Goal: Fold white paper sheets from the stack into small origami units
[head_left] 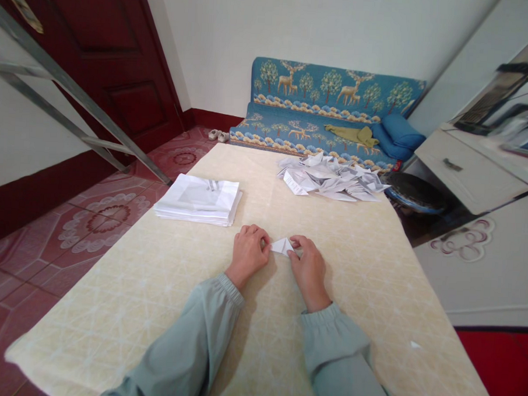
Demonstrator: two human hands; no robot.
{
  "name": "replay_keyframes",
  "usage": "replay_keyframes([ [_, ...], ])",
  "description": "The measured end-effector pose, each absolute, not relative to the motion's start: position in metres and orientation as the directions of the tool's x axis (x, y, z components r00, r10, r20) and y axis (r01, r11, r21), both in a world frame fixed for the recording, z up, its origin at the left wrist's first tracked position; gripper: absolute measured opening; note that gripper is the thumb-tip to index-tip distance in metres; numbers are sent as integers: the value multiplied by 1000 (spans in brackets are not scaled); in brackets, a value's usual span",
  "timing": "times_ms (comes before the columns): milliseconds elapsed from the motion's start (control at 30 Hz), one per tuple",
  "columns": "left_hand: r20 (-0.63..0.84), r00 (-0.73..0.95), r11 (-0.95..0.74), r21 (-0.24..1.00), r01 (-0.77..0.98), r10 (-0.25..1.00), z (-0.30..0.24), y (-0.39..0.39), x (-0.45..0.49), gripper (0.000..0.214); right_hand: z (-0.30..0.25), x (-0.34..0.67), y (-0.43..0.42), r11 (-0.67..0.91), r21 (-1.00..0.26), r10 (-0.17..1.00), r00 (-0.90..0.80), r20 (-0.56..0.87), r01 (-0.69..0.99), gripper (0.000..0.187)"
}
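Between my two hands is a small folded piece of white paper [282, 246], roughly triangular, with a crease line showing near its right side. My left hand [250, 251] pinches its left tip between thumb and fingers. On the right side, my right hand [307, 264] grips the paper's edge with thumb and forefinger. Both hands are low over the yellow patterned tablecloth [266, 338]. A stack of white paper sheets [198, 201] lies beyond my left hand. Farther back to the right is a loose heap of folded paper pieces [330, 177].
A tiny white paper scrap [415, 345] lies near the table's right edge. Past the far edge stands a blue sofa [311, 115] with a deer pattern. To the left is a metal ladder [76, 90]; a white cabinet [475, 172] stands at the right.
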State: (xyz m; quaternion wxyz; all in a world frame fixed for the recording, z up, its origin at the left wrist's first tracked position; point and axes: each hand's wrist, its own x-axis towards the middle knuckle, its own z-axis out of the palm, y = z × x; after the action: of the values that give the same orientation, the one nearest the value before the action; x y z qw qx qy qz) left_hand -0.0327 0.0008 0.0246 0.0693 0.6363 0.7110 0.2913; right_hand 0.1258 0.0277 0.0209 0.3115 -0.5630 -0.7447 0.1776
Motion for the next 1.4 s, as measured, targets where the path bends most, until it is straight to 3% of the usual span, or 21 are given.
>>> replay_keyframes([
  [233, 258, -125, -48, 575, 817, 958, 21, 0, -32, 24, 18, 128, 25, 388, -565, 920, -266, 289, 728, 27],
  [433, 267, -146, -38, 581, 813, 952, 21, 0, -32, 23, 21, 125, 23, 339, -539, 939, -240, 247, 771, 14],
  [633, 252, -142, -31, 577, 816, 957, 20, 2, -34, 24, 19, 121, 21, 296, -496, 951, -201, 237, 816, 13],
  [800, 236, -150, -13, 573, 819, 960, 19, 3, -33, 25, 19, 120, 20, 271, -491, 957, -180, 226, 828, 17],
  [967, 229, -212, 47, 567, 823, 950, 20, 5, -31, 19, 21, 120, 22, 176, -473, 976, -91, 197, 863, 37],
  [1067, 242, -228, 43, 592, 805, 943, 19, 5, -33, 20, 23, 120, 24, 161, -459, 982, -96, 162, 874, 34],
  [1300, 292, -160, -68, 639, 766, 943, 15, 3, -39, 24, 17, 124, 22, 267, -478, 959, -179, 222, 837, 16],
  [1400, 294, -104, -120, 654, 747, 950, 15, 4, -41, 24, 15, 126, 23, 321, -517, 942, -210, 262, 794, 19],
])
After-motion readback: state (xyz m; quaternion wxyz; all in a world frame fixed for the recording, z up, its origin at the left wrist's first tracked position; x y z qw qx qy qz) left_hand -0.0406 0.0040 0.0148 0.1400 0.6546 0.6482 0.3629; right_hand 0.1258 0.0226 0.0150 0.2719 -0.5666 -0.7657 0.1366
